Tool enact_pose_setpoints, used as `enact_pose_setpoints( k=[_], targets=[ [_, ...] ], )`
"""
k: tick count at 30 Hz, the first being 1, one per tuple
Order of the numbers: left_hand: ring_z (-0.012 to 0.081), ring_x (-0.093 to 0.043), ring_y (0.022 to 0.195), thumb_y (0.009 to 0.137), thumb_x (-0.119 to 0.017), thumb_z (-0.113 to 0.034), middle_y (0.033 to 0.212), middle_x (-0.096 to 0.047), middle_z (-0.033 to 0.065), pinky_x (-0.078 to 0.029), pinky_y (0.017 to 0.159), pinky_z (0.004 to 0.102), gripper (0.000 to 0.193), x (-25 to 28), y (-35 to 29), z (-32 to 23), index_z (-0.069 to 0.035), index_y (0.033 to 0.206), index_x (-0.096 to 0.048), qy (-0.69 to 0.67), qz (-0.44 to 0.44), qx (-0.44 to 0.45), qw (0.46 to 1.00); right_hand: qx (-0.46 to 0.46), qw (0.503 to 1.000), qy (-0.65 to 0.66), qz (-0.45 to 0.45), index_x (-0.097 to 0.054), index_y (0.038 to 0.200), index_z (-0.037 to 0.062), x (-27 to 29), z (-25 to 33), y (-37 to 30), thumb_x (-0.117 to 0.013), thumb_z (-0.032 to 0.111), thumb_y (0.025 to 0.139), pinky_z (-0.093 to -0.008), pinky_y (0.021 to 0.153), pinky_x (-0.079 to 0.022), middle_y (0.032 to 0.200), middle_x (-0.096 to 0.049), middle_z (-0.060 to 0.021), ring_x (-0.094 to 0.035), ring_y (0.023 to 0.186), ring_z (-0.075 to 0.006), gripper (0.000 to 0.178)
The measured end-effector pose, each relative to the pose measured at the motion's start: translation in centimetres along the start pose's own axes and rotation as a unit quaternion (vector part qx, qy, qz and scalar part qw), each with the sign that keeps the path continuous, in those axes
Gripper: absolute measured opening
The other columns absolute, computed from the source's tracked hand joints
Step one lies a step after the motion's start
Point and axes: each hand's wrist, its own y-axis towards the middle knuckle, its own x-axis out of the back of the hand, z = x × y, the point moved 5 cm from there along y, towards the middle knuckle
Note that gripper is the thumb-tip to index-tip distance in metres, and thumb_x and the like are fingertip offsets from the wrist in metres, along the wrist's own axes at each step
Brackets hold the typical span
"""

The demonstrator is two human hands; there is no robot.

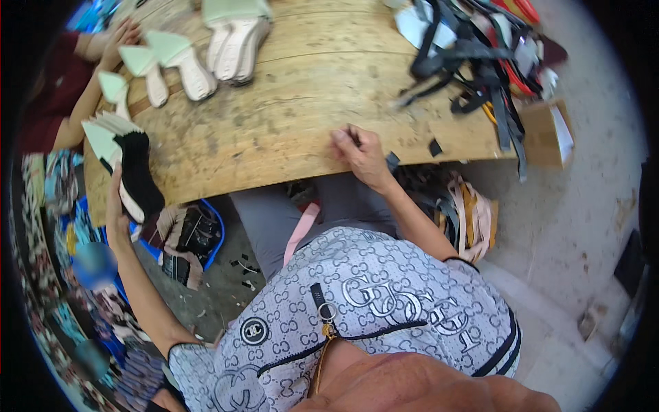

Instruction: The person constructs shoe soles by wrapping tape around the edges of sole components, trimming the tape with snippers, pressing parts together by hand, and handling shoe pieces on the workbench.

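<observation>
At the table's left edge, my left hand grips a stack of shoe insoles, black along one side with pale green and beige tops. Its fingers are partly hidden by the stack. My right hand rests at the table's front edge, closed, fingers curled in. A dark patch shows at its fingers, but I cannot make out what it is. Beside that wrist lies a small black piece, with another black scrap farther right.
Several green-and-pink insoles lie on the wooden table at the far left, near another person's hands. Black straps are heaped at the right, by a cardboard box. Below stands a blue basin holding dark pieces.
</observation>
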Motion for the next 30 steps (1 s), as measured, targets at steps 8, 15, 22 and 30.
enact_pose_setpoints(
  k=[8, 15, 22, 30],
  targets=[
    [0.0194, -0.062, 0.095, 0.080, -0.066, -0.051, 0.108, -0.066, 0.0083, -0.047, 0.083, 0.0299, 0.068, 8.0, 0.9, -3.7, 0.001, 0.122, -0.057, 0.301, -0.140, 0.031, 0.943, -0.092, 0.992, 0.090, 0.002, -0.061, 0.083, 0.0033, -1.3, 0.7, 2.0, -0.053, 0.027, 0.096, -0.0202, 0.046, -0.037, 0.068, -0.060, -0.0020, -0.047, 0.051, -0.0046, 0.028],
    [0.0321, -0.060, 0.103, 0.085, -0.066, -0.031, 0.111, -0.062, 0.0176, -0.047, 0.088, 0.0379, 0.044, -7.6, -1.2, -4.5, 0.000, 0.115, -0.058, 0.461, -0.210, -0.524, 0.685, -0.060, 0.988, 0.144, 0.011, -0.053, 0.118, 0.0004, -5.5, 3.0, 11.0, -0.054, 0.032, 0.095, -0.0199, 0.036, -0.032, 0.096, -0.065, -0.0106, -0.043, 0.043, -0.0054, 0.039],
    [0.0471, -0.023, 0.135, 0.079, -0.052, -0.067, 0.144, -0.029, 0.0295, -0.020, 0.106, 0.0587, 0.084, -5.2, 15.6, -6.9, -0.012, 0.140, -0.040, 0.471, -0.463, -0.265, 0.703, -0.023, 0.992, 0.123, 0.000, -0.033, 0.133, -0.0004, -10.6, 4.4, 16.9, -0.068, 0.048, 0.082, -0.0218, 0.035, -0.032, 0.083, -0.056, -0.0088, -0.042, 0.042, -0.0071, 0.078],
    [0.0352, -0.034, 0.125, 0.084, -0.043, -0.067, 0.138, -0.037, 0.0192, -0.022, 0.101, 0.0512, 0.069, -14.1, 16.4, -3.0, -0.023, 0.137, -0.048, 0.545, -0.330, -0.193, 0.746, 0.006, 1.000, 0.006, -0.015, -0.030, 0.135, -0.0014, -11.6, 3.5, 18.6, -0.073, 0.041, 0.077, -0.0262, 0.068, -0.046, 0.093, -0.056, -0.0088, -0.053, 0.075, -0.0127, 0.083]
  ],
)
